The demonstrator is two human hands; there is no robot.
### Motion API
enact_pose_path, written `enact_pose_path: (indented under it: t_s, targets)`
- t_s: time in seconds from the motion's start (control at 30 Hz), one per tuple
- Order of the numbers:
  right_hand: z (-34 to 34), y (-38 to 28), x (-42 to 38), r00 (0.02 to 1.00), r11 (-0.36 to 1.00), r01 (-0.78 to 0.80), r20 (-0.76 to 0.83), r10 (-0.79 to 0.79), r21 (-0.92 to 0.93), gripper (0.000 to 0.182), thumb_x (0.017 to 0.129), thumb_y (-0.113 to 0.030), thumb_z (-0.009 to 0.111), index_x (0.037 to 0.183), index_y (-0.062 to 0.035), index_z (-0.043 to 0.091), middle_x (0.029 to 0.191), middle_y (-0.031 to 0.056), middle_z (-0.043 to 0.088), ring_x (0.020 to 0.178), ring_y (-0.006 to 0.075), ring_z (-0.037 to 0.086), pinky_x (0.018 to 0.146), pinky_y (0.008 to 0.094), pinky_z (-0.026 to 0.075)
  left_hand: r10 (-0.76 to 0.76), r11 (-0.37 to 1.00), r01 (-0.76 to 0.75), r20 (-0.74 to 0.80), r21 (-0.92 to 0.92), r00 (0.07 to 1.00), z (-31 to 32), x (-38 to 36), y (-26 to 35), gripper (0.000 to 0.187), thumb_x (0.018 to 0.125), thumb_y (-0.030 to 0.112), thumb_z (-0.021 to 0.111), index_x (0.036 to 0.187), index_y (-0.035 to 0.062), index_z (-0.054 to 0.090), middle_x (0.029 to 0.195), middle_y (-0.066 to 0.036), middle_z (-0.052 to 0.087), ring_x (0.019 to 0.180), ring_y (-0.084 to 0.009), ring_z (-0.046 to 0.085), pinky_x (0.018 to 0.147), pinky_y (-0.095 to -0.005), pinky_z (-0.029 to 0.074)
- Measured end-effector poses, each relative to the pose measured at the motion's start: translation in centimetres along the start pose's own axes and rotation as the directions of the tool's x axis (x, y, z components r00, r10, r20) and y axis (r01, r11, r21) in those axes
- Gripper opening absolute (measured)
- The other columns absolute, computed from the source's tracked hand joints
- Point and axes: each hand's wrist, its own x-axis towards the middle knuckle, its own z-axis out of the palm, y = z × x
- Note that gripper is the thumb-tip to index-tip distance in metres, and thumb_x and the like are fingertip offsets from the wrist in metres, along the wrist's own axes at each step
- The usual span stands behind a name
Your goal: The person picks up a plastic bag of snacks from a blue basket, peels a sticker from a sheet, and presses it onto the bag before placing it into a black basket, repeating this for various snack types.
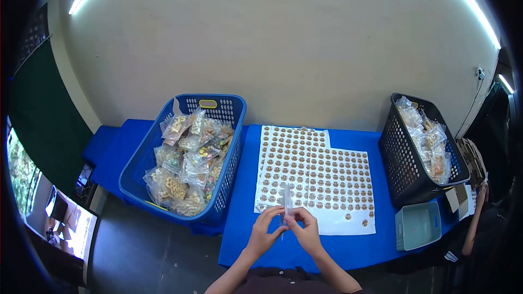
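Observation:
My left hand and my right hand meet over the front edge of the white sticker sheets. Between their fingertips is a thin, translucent plastic piece, seen nearly edge-on and standing upright. It looks like a small clear bag, but its contents cannot be made out. Both hands are closed in a pinch on it. Rows of round brown stickers cover most of the sheets, with a few gaps along the front edge.
On the left stands a blue basket full of clear snack packets. A black basket at the right holds more packets. In front of it sits a pale green bin. Another person's hand is by some cardboard. Blue cloth covers the table.

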Motion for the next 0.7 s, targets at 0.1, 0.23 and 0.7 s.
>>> enact_pose_path:
  t_s: [0.1,0.23,0.7]
  targets:
    - [0.0,0.2,-0.3,0.959,0.900,0.281,0.072,-0.273,-0.334,0.022,0.072,-0.014,0.066,0.089,-0.0026,0.059,0.097,0.0113,0.047,0.095,0.0233,0.046,0.081,0.0334,0.038,-0.097,0.990,0.088,-0.082,-0.109,0.992,-0.3,-0.2,-0.2,0.019,0.079,0.015,0.061,0.093,0.0025,0.058,0.095,-0.011,0.060,0.086,-0.0241,0.059,0.071,-0.0321,0.046]
    - [0.2,-0.6,-0.6,0.949,0.813,0.246,-0.038,-0.312,-0.529,0.020,0.070,-0.013,0.066,0.087,-0.0062,0.060,0.091,0.0098,0.047,0.087,0.0234,0.046,0.078,0.0349,0.034,-0.200,0.974,0.194,-0.041,-0.116,0.979,-1.2,-0.1,0.3,0.014,0.083,0.015,0.056,0.084,0.0008,0.060,0.080,-0.011,0.062,0.073,-0.0219,0.062,0.063,-0.0296,0.047]
    - [3.3,-1.0,-1.0,0.913,0.762,0.406,0.260,-0.314,-0.504,0.014,0.074,-0.010,0.059,0.077,-0.0003,0.050,0.075,0.0149,0.049,0.070,0.0324,0.051,0.062,0.0394,0.041,-0.337,0.941,0.316,-0.361,-0.118,0.870,-2.1,-1.5,-0.8,0.021,0.085,0.017,0.055,0.074,-0.0012,0.058,0.058,-0.003,0.055,0.047,-0.0076,0.052,0.042,-0.0223,0.040]
